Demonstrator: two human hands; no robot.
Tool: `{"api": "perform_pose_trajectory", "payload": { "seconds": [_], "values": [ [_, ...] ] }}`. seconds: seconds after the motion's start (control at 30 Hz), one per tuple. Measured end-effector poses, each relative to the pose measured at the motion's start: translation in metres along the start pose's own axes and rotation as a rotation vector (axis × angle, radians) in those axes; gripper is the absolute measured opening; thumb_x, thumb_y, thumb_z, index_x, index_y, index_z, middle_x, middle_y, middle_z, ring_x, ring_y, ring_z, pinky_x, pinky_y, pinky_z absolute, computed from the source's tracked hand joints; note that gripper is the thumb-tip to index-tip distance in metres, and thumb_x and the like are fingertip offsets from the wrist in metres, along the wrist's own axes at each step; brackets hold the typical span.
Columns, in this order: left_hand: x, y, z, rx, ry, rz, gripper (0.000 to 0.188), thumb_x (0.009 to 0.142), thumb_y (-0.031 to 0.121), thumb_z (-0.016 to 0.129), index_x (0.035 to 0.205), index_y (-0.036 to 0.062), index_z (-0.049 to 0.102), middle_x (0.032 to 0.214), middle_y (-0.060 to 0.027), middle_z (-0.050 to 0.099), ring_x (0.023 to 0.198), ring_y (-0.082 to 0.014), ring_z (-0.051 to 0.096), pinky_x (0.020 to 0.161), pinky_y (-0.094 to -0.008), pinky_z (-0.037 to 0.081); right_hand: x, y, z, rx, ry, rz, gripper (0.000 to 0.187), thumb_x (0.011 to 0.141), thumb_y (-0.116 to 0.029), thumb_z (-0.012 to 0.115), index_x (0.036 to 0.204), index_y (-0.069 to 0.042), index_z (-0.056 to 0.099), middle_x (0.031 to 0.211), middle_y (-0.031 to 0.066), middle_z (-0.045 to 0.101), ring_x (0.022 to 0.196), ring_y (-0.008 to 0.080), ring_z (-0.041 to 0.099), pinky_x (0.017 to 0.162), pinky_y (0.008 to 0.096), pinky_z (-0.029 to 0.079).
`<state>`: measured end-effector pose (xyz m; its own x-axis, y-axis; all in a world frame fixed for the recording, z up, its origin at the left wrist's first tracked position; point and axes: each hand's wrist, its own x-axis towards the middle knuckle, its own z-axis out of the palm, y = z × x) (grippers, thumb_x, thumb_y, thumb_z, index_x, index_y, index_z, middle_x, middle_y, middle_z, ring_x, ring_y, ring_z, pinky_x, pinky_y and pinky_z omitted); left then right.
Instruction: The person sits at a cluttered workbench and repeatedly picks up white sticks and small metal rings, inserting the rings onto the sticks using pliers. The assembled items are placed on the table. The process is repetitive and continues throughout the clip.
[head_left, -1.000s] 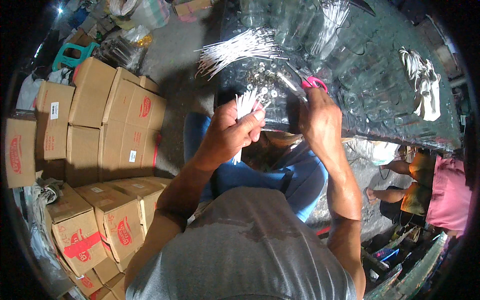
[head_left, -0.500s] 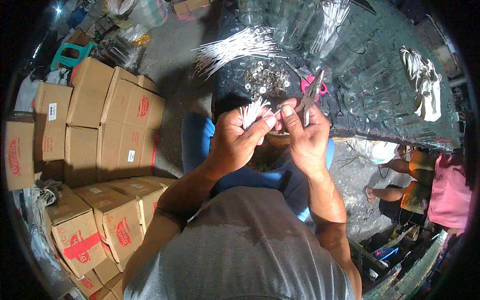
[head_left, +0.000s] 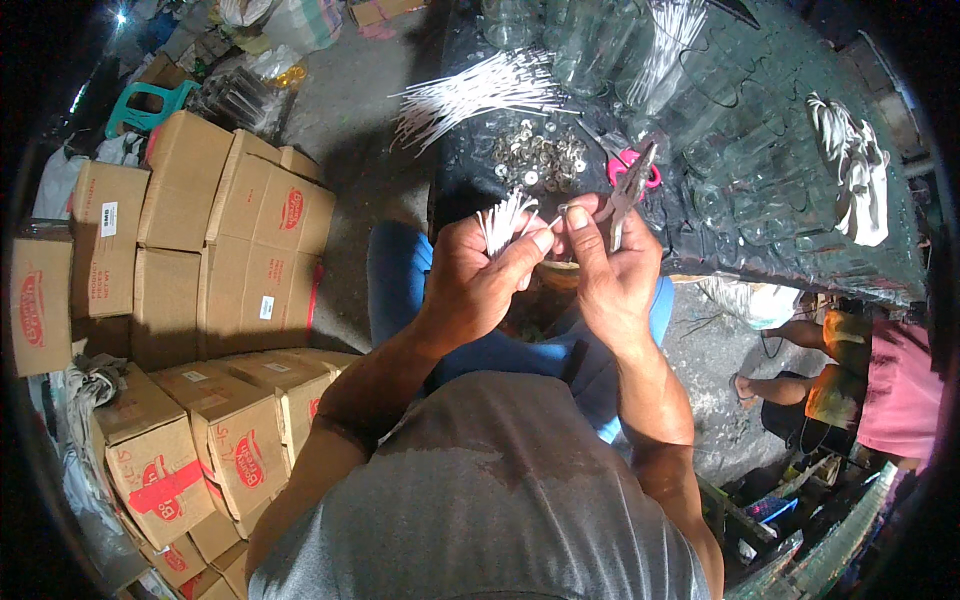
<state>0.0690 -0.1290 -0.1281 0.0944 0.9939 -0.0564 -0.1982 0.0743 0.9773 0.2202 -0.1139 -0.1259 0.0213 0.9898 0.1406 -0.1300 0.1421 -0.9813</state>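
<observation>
My left hand [head_left: 470,280] is closed round a bundle of thin white wicks [head_left: 500,222], their ends fanning up past the fingers. One wick stretches from its thumb and forefinger toward my right hand [head_left: 612,280]. That hand is closed too, pinching a small metal piece [head_left: 562,209] at the wick's end while a pair of pliers [head_left: 632,188] rests in its fingers, jaws pointing away from me. Just beyond both hands, small round metal discs [head_left: 538,155] lie heaped on the dark table [head_left: 465,180]. Pink-handled scissors [head_left: 618,162] lie behind the pliers.
More white wicks [head_left: 480,95] are piled at the table's far left, with another bunch [head_left: 668,50] farther back. Clear glass jars [head_left: 740,150] and white cloth gloves [head_left: 850,170] occupy the right. Cardboard boxes [head_left: 265,210] stack up at left; another person's pink garment [head_left: 900,390] shows at right.
The whole view has shifted slightly. My hands stay together over the same wick, with the right fingers and the pliers turned a little.
</observation>
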Motion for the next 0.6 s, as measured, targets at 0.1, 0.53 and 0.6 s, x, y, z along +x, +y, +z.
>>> {"api": "perform_pose_trajectory", "payload": {
  "seconds": [0.1, 0.53, 0.6],
  "values": [
    [0.001, 0.005, 0.003, 0.009, 0.004, 0.017, 0.011, 0.095, 0.012, 0.066, 0.091, 0.0030, 0.072, 0.068, 0.0036, 0.061, 0.057, -0.0021, 0.048, 0.051, -0.0228, 0.039, 0.000, 0.000, -0.002, -0.043, -0.049, -0.034, 0.010, 0.099, -0.008, 0.062, 0.099, 0.001, 0.063, 0.081, 0.0023, 0.066, 0.072, 0.0080, 0.059, 0.065, 0.0246, 0.049],
    [-0.002, 0.004, 0.002, -0.002, 0.024, -0.041, 0.011, 0.096, 0.010, 0.061, 0.098, -0.0006, 0.065, 0.069, 0.0007, 0.057, 0.056, -0.0045, 0.047, 0.050, -0.0222, 0.036, -0.002, 0.010, -0.003, -0.543, -0.010, -0.529, 0.013, 0.091, -0.003, 0.069, 0.103, 0.000, 0.065, 0.084, 0.0139, 0.068, 0.070, 0.0217, 0.068, 0.062, 0.0316, 0.052],
    [-0.001, 0.003, 0.000, 0.016, 0.020, -0.044, 0.011, 0.096, 0.010, 0.061, 0.098, -0.0003, 0.065, 0.068, 0.0006, 0.056, 0.056, -0.0045, 0.047, 0.050, -0.0219, 0.036, -0.003, 0.010, -0.003, -0.511, -0.022, -0.457, 0.014, 0.092, -0.004, 0.069, 0.104, 0.000, 0.065, 0.084, 0.0141, 0.068, 0.072, 0.0219, 0.068, 0.064, 0.0318, 0.052]
  ]
}}
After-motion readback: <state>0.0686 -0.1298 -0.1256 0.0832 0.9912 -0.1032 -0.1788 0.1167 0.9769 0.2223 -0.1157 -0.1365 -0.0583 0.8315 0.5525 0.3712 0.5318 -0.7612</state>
